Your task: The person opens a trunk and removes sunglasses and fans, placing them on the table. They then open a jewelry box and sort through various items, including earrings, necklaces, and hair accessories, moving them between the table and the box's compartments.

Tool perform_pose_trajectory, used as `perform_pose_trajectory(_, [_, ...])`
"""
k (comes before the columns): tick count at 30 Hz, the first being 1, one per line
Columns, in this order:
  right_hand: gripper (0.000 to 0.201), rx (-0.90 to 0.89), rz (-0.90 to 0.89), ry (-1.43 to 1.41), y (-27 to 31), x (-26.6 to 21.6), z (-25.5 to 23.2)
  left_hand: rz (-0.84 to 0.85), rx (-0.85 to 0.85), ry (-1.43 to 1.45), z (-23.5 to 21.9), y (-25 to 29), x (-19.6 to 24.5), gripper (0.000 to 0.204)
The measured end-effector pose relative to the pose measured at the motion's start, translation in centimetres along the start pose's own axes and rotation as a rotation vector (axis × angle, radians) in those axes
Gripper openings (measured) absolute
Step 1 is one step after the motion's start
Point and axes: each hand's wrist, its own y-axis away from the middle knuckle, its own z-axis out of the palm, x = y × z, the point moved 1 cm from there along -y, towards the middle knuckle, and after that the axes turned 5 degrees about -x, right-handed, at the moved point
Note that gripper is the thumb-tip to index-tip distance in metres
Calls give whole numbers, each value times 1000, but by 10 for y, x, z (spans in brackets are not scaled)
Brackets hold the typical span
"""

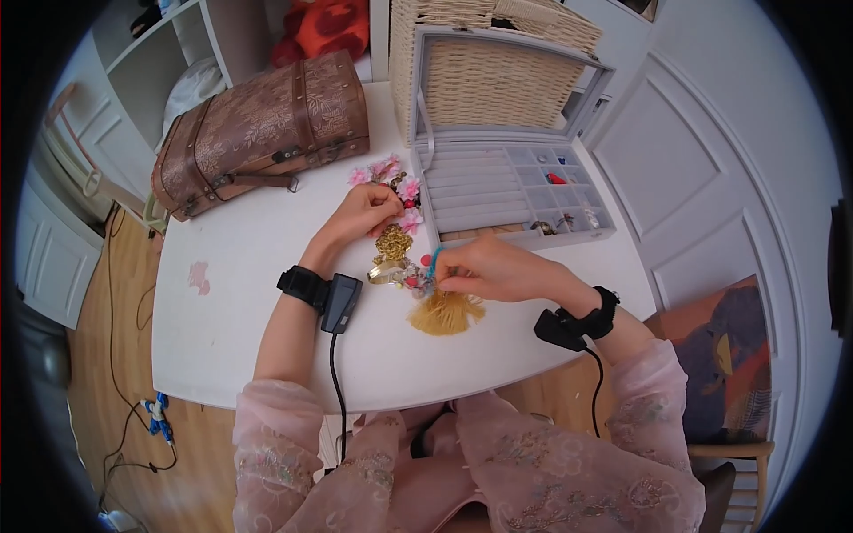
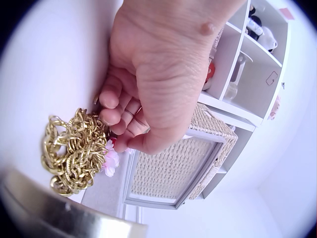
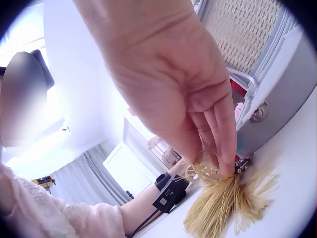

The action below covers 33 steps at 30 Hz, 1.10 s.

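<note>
My right hand [image 1: 498, 268] pinches the top of a yellow tassel [image 1: 447, 313], whose strands fan out over the white table; the right wrist view shows the tassel [image 3: 225, 203] under the fingertips. My left hand [image 1: 362, 218] is at the pink flowers [image 1: 408, 188], fingers curled; whether it grips anything is hidden. Just below it lies a heap of gold chain [image 1: 393, 243], also large in the left wrist view [image 2: 74, 148]. A gold bangle [image 1: 386, 273] and small colourful beads [image 1: 415, 282] lie between the hands.
Behind my right hand stands an open grey jewellery box [image 1: 475, 188] with small items in its compartments. A brown patterned case [image 1: 267, 129] is at the back left, and a wicker basket [image 1: 498, 84] behind the box. The white table's [image 1: 240, 329] curved edge is nearest me.
</note>
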Motion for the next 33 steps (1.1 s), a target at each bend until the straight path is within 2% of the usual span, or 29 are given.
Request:
perform_pose_trajectory(4, [13, -6, -11, 56, -4, -1, 6, -3, -1, 7, 0, 0, 0, 16])
perform_pose_trajectory(7, [14, -45, -8, -40, -1, -4, 3, -15, 2, 8, 0, 0, 1, 16])
perform_pose_trajectory(9, [13, 78, 11, 72, 6, 2, -11, -12, 0, 7, 0, 0, 0, 16])
perform_pose_trajectory(13, [7, 252, 247, 302, 27, 26, -52, -2, -6, 24, 0, 1, 0, 16])
perform_pose_trajectory(15, [6, 316, 329, 591, 41, 55, -67, -1, -4, 17, 0, 1, 0, 16])
perform_pose_trajectory(16, [6, 317, 329, 592, 51, 62, -70, 0, -5, 8, 0, 1, 0, 16])
perform_pose_trajectory(18, [9, 282, 502, 727, 62, 66, -76, -2, 1, 0, 0, 1, 2, 16])
perform_pose_trajectory(21, [13, 180, 570, 687, 67, 82, -74, -14, 8, -4, 0, 1, 2, 16])
perform_pose_trajectory(28, [15, 166, 510, 656, 60, 93, -68, -15, 12, -7, 1, 2, 3, 15])
perform_pose_trajectory(30, [14, 179, 575, 668, 57, 74, -73, -11, 12, -7, 1, 2, 3, 15])
perform_pose_trajectory(33, [18, 264, 516, 611, 54, 51, -78, 5, 1, 5, -1, 1, -1, 16])
